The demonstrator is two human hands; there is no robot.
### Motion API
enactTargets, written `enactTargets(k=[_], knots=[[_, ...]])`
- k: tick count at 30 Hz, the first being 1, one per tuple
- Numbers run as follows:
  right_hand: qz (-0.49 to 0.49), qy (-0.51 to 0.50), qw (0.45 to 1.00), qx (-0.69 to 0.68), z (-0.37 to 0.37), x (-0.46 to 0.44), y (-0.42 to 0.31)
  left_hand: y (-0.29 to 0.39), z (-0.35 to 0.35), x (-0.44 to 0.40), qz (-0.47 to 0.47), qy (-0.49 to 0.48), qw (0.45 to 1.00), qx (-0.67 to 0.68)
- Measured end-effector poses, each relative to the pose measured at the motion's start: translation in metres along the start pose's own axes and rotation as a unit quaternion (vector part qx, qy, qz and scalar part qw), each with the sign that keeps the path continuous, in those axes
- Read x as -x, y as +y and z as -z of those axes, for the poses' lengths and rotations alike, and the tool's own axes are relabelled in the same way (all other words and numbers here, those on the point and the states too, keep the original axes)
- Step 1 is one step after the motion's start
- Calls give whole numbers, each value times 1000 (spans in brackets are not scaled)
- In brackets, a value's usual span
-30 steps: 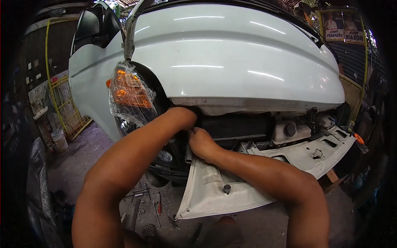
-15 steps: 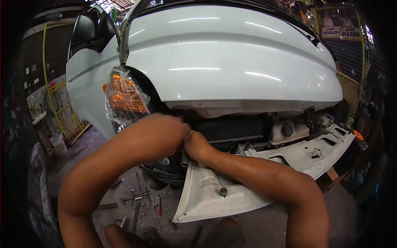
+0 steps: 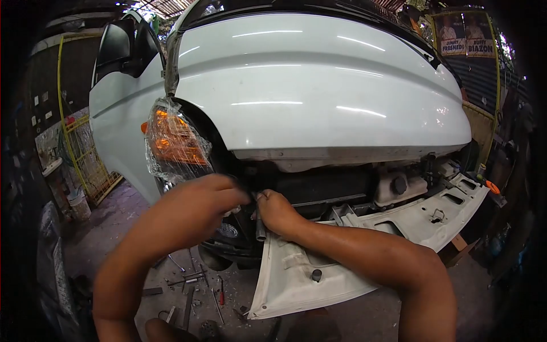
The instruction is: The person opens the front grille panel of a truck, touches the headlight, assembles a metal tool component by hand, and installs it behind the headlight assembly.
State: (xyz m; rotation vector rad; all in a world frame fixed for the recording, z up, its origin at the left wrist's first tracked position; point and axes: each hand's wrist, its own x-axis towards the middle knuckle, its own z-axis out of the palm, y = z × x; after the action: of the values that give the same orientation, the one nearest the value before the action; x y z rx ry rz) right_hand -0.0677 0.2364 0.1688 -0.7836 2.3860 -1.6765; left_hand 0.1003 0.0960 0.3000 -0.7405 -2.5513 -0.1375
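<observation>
1. grey tube (image 3: 260, 226) sits by the van's (image 3: 319, 85) front opening, beside the white panel (image 3: 290, 290). looks metal: stiff, fairly light, maybe slick if oily. best hold: bare lower end.
2. right hand (image 3: 277, 214) at its top, fingers curled; can't tell if they grip it.
3. left hand (image 3: 212, 199) near, blurred, grip unclear.
4. rough grey floor (image 3: 128, 231), tools (image 3: 196, 278) strewn about. workshop, yellow gate (image 3: 85, 149) left, posters (image 3: 478, 41) right.

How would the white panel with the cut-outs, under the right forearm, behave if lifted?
The white panel is probably stiff: its long curve shows no obvious sag. It's likely light for its size, looking like thin, pierced sheet. Lifted by one end, it could well tip, being long and broad.
</observation>
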Motion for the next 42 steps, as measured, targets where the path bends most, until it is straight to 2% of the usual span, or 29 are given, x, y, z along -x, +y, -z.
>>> enactTargets(k=[1,3,4,6,7,9,12,16,19,21,27,33,36,39,42], knots=[[0,-1,1000,0,-1,-3,6,-7,-11,-18,-28,-28,999,-17],[154,51,982,101,-4,-10,21,-23,-40,-54,-64,-86,992,-69],[154,50,982,101,-1,-8,19,-30,-56,-70,-73,-116,985,-106],[120,-30,981,152,5,-2,10,-33,-83,-96,-21,-214,957,-194],[109,-57,978,170,5,-1,8,-29,-83,-105,-20,-214,957,-193],[98,-19,991,84,2,0,7,-24,-80,-118,86,-284,931,-214],[82,8,996,19,0,-2,7,-40,-89,-123,108,-340,908,-220],[70,27,997,22,0,-3,4,-48,-88,-114,104,-307,922,-214],[-6,-4,1000,-10,2,-2,-3,-56,-88,-112,100,-310,921,-214],[-26,-4,999,-25,2,-2,-5,-55,-84,-112,81,-346,907,-224],[-121,-49,985,-116,7,1,-15,-49,-85,-109,99,-318,920,-208],[-138,-69,985,-77,9,-4,-13,-47,-81,-115,116,-363,901,-207],[-117,-20,991,-65,2,-8,-2,-45,-79,-116,124,-369,897,-212],[-117,-56,989,-64,4,-8,-3,-47,-77,-114,135,-355,904,-194],[-119,-39,992,-31,6,-1,-11,-42,-73,-116,142,-364,900,-194]])
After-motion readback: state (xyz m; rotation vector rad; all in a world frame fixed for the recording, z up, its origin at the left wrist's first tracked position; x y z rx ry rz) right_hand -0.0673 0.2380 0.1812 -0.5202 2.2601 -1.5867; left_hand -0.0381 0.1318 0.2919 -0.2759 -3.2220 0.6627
